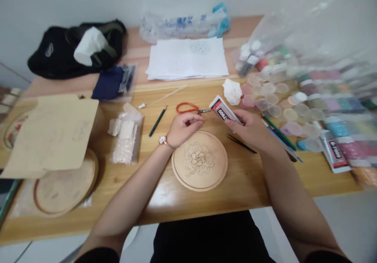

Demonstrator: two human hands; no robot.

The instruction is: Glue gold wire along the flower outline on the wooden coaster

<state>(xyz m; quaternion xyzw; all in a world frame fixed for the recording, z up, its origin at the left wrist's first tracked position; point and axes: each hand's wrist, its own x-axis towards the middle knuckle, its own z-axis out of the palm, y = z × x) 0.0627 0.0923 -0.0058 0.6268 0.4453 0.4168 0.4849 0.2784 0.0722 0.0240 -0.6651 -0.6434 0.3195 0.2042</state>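
My right hand [250, 127] is closed around a glue tube [224, 111] marked 7000, its broad end pointing up and left. Fingers curled, my left hand [185, 128] hovers by the upper left rim of a round wooden plate [216, 172]. Whatever those fingertips may hold is hidden. A flower drawing [199, 158] in dark lines fills the middle of the plate. Red-handled scissors [187, 106] lie just beyond my left hand. Dark tweezers [242, 143] rest under my right hand, right of the plate.
Pencils [279, 131] and many small jars [268, 94] crowd the right side, with another glue tube [334, 151]. Left are a dark green pencil [158, 122], a bag of white pieces [125, 141], cardboard [55, 129] and another wooden plate [66, 188]. Papers [185, 60] lie behind.
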